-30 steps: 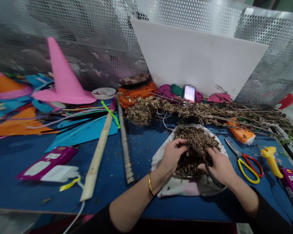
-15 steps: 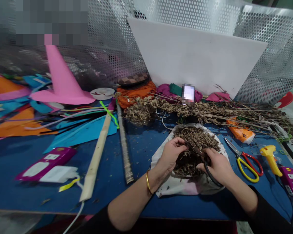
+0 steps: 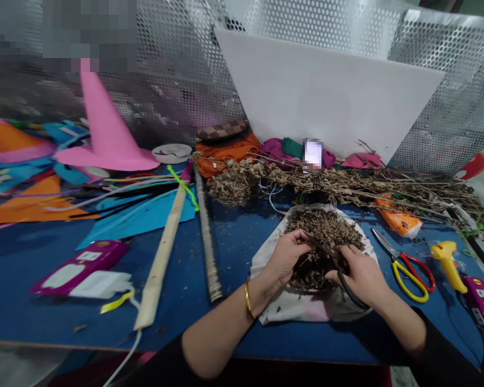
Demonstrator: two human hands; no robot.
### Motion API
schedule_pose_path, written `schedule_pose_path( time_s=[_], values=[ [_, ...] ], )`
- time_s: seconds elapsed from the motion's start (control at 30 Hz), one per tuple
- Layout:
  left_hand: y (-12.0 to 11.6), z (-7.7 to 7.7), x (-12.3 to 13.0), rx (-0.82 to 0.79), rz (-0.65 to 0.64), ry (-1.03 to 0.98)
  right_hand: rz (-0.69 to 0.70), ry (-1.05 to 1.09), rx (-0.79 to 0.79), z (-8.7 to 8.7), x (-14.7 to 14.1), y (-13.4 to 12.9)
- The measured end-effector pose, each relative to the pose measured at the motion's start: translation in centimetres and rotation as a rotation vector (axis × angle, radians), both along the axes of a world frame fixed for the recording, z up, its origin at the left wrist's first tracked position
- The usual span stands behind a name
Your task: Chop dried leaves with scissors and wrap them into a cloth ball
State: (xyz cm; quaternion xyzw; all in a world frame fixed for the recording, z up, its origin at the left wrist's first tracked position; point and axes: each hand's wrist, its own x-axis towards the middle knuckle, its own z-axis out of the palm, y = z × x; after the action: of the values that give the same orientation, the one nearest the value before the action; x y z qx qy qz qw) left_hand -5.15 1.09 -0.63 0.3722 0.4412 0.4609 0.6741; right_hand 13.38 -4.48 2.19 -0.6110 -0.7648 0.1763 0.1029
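Observation:
My right hand (image 3: 362, 273) grips a pair of dark scissors (image 3: 350, 291) by the black handles, the blades reaching left over a heap of chopped dried plant bits (image 3: 333, 223). Close to the blade tips, my left hand (image 3: 288, 257) is closed in a pinch. What sits between its fingers is too small and dark to make out. The heap lies on a whitish cloth or bag (image 3: 265, 247), its edges spread around it. Both hands hover above the heap.
Dried stalks (image 3: 347, 183) stretch across the back. To the right lie red-and-yellow-handled scissors (image 3: 411, 279), a yellow glue gun (image 3: 447, 266) and an orange packet (image 3: 399, 217). On the left are a wooden stick (image 3: 161, 258), a patterned rod (image 3: 208, 247), a purple power strip (image 3: 105, 258) and a pink pointed hat (image 3: 108, 129).
The view has shifted slightly, so things at the left appear a little further right. Both hands keep nearly the same place over the heap, with the scissors still in the right one.

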Motion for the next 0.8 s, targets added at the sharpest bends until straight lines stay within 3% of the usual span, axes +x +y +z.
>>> schedule_pose_path(
  time_s=[0.27, 0.47, 0.8],
  values=[
    [0.2, 0.1, -0.1, -0.05, 0.012, -0.024, -0.02, 0.184, -0.042, -0.6, 0.6, 0.3],
    [0.5, 0.1, -0.3, -0.089, 0.043, -0.173, -0.061, 0.122, -0.033, 0.2, 0.5, 0.2],
    [0.6, -0.3, -0.4, -0.119, 0.068, -0.232, -0.032, 0.082, -0.034, 0.1, 0.2, 0.1]
  ],
)
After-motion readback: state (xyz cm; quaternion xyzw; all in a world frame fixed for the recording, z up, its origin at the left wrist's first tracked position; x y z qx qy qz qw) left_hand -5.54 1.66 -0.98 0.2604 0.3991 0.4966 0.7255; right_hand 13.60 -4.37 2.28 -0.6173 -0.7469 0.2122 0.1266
